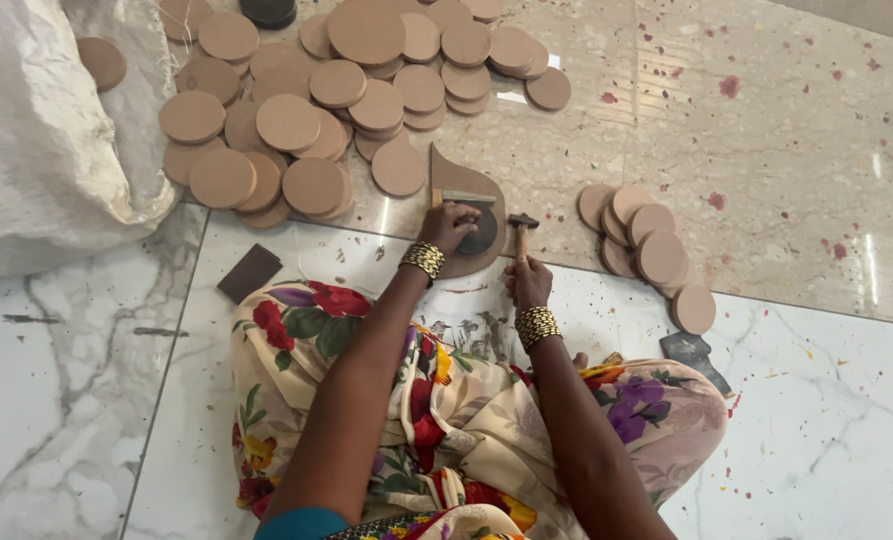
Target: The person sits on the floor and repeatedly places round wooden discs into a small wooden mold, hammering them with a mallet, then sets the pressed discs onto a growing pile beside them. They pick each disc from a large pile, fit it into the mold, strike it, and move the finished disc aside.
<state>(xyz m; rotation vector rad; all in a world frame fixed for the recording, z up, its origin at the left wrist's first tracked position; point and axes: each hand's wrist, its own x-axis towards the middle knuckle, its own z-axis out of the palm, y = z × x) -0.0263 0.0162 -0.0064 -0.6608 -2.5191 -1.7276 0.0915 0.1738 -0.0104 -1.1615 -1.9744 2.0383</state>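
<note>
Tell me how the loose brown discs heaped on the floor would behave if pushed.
The brown discs look flat and stiff, like thin board, so they would likely slide on the glossy floor rather than roll. The overlapping heap would probably slip apart and spread. They seem light for their size.

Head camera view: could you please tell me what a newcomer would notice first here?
Probably the big heap of brown round discs spread on the floor at the top, beside a white sack. In the middle, the left hand presses on a teardrop-shaped board while the right hand grips a small hammer. A smaller disc pile lies to the right.
</note>
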